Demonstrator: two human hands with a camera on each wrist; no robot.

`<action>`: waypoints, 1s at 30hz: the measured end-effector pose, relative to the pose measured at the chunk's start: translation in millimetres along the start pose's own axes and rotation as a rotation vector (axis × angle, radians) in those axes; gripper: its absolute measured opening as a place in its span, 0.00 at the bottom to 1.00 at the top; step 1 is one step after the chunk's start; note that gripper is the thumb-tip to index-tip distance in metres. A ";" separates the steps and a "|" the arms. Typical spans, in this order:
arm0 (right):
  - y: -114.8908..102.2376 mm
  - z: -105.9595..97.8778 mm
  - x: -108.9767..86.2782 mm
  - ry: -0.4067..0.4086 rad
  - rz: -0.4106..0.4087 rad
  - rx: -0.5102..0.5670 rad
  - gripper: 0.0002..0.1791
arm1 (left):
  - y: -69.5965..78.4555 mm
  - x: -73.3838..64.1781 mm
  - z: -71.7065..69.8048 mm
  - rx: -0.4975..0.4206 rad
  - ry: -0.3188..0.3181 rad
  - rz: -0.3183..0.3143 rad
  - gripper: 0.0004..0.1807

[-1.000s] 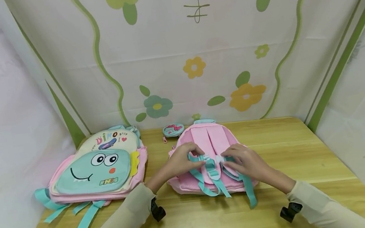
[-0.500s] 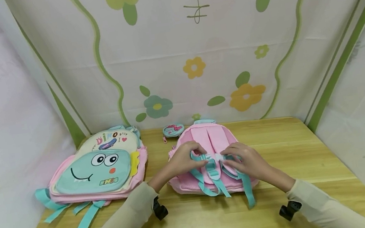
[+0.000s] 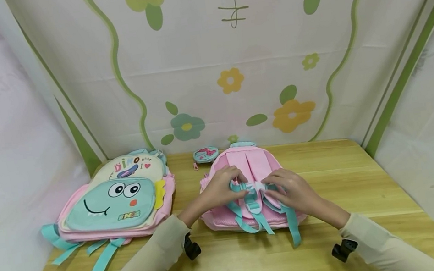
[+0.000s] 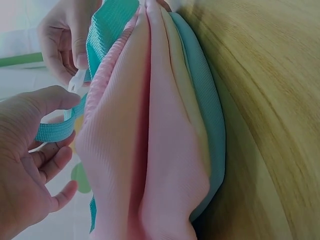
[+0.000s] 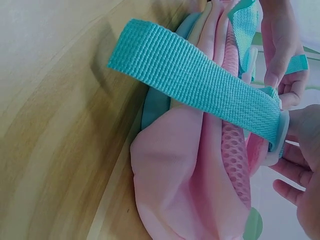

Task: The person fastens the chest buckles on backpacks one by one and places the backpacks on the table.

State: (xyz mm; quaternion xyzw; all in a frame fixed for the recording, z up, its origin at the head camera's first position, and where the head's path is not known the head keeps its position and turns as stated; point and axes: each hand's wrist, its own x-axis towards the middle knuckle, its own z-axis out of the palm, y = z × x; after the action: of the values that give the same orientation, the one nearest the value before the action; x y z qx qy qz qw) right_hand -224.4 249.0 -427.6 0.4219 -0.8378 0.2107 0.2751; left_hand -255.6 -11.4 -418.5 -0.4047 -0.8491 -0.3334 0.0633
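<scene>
Pinching at the buckle [image 3: 258, 187] just below the centre of the frame, both sets of fingers are busy! The left hand [image 3: 221, 188] has thumb and forefinger pressed round its left part, the other fingers loosely spread, while the right hand [image 3: 293, 190] grips the white part from the other side, a turquoise strap [image 5: 195, 80] trailing from it. And look, the left hand has just edged rightward in the head view, so the gap between the fingertips is a touch narrower than a second ago. That suggests the two sides are being brought together, though whether they're locked, I can't tell. Right beneath lies the pink backpack [image 3: 259, 159], strap side up, lower centre of the frame, on the wooden surface [image 3: 332, 184]. Farther out, nothing has shifted: the dinosaur backpack [image 3: 113, 201] lies face up at lower left, and the round pouch [image 3: 206, 154] sits between the two bags, near the flowered backdrop [image 3: 187, 42].
</scene>
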 end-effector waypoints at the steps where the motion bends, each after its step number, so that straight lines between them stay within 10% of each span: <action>1: 0.0 0.3 0.2 0.002 -0.007 -0.005 0.18 | 0.2 0.2 0.2 0.011 0.002 0.006 0.10; 30: -0.3 10.0 -2.3 0.011 -0.058 -0.064 0.18 | 1.5 0.2 2.1 0.152 -0.030 -0.001 0.11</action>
State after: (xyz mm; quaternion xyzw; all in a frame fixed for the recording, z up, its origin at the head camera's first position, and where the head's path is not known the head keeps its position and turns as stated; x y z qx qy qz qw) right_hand -225.9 244.3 -436.6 0.4358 -0.8301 0.1782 0.2989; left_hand -254.3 -9.2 -419.2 -0.4032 -0.8731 -0.2620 0.0806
